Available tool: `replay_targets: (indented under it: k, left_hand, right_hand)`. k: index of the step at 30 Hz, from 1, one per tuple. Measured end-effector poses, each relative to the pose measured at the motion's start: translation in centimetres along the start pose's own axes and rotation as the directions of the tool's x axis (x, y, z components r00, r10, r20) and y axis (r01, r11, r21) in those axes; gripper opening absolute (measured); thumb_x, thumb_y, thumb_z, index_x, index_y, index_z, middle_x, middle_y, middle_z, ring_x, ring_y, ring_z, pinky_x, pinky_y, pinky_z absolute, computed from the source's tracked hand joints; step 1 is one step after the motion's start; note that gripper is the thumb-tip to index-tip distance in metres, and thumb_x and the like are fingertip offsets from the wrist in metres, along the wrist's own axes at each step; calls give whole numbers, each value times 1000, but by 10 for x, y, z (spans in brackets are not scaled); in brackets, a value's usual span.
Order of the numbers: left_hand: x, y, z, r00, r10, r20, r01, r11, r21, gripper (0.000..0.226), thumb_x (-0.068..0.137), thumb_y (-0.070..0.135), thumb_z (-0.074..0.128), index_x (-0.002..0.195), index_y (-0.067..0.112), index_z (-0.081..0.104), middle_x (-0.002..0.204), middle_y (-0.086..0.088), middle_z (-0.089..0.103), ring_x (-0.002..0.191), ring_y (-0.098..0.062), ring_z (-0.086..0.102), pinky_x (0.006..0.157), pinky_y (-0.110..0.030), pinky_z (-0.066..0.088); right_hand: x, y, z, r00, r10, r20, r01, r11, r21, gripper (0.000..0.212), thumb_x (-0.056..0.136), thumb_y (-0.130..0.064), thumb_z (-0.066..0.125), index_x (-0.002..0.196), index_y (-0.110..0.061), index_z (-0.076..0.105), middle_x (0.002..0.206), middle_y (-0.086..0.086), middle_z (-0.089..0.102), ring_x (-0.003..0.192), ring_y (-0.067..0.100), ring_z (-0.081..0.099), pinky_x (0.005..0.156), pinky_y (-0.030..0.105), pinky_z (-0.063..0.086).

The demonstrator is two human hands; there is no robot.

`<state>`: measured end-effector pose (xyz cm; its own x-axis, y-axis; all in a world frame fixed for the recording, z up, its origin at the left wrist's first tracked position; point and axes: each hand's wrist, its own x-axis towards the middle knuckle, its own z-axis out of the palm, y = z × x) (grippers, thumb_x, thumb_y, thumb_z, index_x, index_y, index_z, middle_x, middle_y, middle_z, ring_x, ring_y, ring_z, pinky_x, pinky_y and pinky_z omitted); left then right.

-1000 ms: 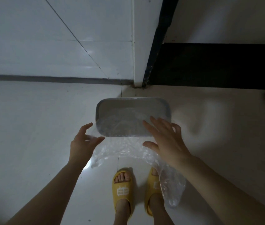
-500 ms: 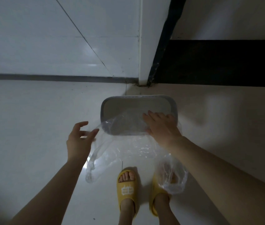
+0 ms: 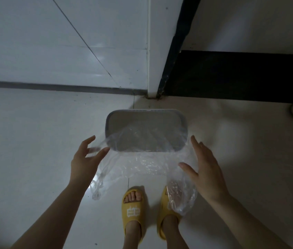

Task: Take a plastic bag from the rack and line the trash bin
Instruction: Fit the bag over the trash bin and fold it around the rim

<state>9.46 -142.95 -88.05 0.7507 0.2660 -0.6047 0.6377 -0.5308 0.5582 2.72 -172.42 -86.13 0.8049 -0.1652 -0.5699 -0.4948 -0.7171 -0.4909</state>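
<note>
Clear crinkled plastic bag (image 3: 142,164) drapes the grey oblong trash bin's (image 3: 146,112) near rim, between both open hands; left fingers (image 3: 99,153) seemingly touch it.

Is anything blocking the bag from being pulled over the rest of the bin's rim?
Nothing visible does. The clear plastic bag drapes over the near edge of the grey trash bin; its far rim is bare, the floor around it is free, and both hands flank it.

Bag (image 3: 142,164) over bin's (image 3: 146,112) near rim, between both hands.
</note>
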Motion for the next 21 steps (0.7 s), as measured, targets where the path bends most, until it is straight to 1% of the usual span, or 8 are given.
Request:
replay_targets:
  k: [5, 7, 10, 12, 14, 16, 18, 21]
  left_hand:
    - [-13, -11, -8, 999, 15, 31, -17, 999, 52, 59, 72, 35, 73, 126, 31, 49, 99, -2, 63, 82, -21, 64, 66, -26, 45]
    - [-16, -16, -11, 999, 28, 46, -32, 997, 74, 58, 72, 31, 74, 125, 31, 49, 96, -2, 65, 81, -20, 66, 66, -25, 46]
    - [-19, -19, -15, 998, 40, 43, -43, 996, 74, 54, 74, 24, 74, 123, 29, 52, 90, -1, 69, 80, -16, 68, 68, -24, 46]
    - [-19, -18, -14, 998, 50, 26, -52, 995, 80, 50, 76, 20, 72, 123, 26, 54, 85, -1, 71, 80, -15, 68, 73, -28, 47]
    - [-18, -16, -13, 998, 68, -13, -67, 993, 92, 47, 77, 17, 71, 121, 24, 56, 78, 3, 69, 76, -9, 66, 71, -26, 46]
    - [-17, -11, -12, 994, 92, -58, -86, 991, 101, 44, 78, 15, 71, 119, 24, 58, 74, 8, 66, 72, -2, 63, 64, -19, 44]
    - [-14, -7, -10, 989, 110, -95, -100, 989, 110, 43, 78, 15, 71, 118, 23, 59, 75, 5, 66, 71, -2, 61, 61, -17, 43]
    - [-9, 0, -6, 986, 116, -120, -104, 989, 102, 44, 77, 15, 71, 119, 23, 59, 78, 1, 66, 70, -6, 62, 66, -25, 48]
  right_hand:
    - [6, 0, 7, 995, -90, -52, 91, 996, 18, 74, 81, -23, 67, 142, -26, 26, 130, 9, 52, 111, 23, 55, 87, 29, 44]
    - [12, -1, 8, 992, -108, -61, 108, 994, -7, 71, 80, -19, 68, 141, -24, 31, 117, 9, 57, 100, 24, 57, 80, 29, 45]
    - [15, -1, 7, 994, -101, -49, 97, 993, -71, 63, 83, -16, 65, 138, -24, 37, 105, 8, 61, 90, 26, 60, 78, 37, 50]
    - [17, -4, 6, 989, -139, -48, 132, 983, -128, 54, 85, -16, 62, 135, -23, 43, 99, 8, 64, 84, 26, 64, 73, 34, 50]
    - [20, -11, 4, 979, -191, -77, 178, 973, -148, 49, 84, -13, 63, 130, -20, 50, 94, 10, 68, 79, 27, 66, 69, 30, 49]
    - [28, -20, 4, 971, -213, -113, 197, 971, -139, 47, 83, -10, 63, 128, -18, 52, 98, 11, 69, 84, 27, 66, 74, 35, 52]
    - [38, -28, 3, 970, -196, -144, 183, 978, -103, 46, 85, -9, 60, 129, -17, 51, 109, 11, 67, 95, 29, 64, 83, 41, 53]
    - [51, -35, 8, 977, -159, -141, 148, 986, -79, 43, 88, -11, 56, 130, -16, 50, 122, 12, 62, 109, 30, 59, 94, 41, 48]
